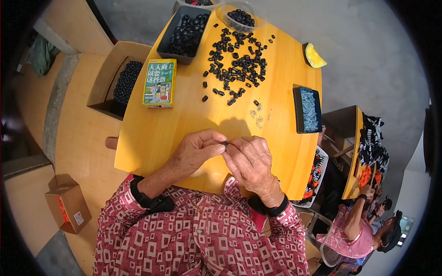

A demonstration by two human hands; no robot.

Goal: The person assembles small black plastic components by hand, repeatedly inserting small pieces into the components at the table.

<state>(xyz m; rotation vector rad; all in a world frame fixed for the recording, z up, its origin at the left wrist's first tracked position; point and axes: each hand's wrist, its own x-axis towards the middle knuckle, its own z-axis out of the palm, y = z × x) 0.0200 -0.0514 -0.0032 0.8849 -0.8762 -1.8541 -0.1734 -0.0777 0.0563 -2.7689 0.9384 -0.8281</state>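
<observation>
My left hand (195, 149) pinches a small black plastic part (224, 143) between thumb and fingertips, just above the table's near side. Against that same part, my right hand (251, 163) has its fingertips pressed together; what they grip is mostly hidden by the fingers. Beyond my hands, a loose spread of small black parts (237, 66) covers the far middle of the wooden table (193, 119). Tiny shiny metal pieces (259, 120) lie nearer to me, a little right of centre.
A dark tray of black beads (186, 34), a clear bowl (241, 18) and a green-yellow carton (159, 83) stand on the table. At right are a black tray of small bluish pieces (308, 109) and a yellow wedge (315, 56). Another person (352, 230) sits beyond.
</observation>
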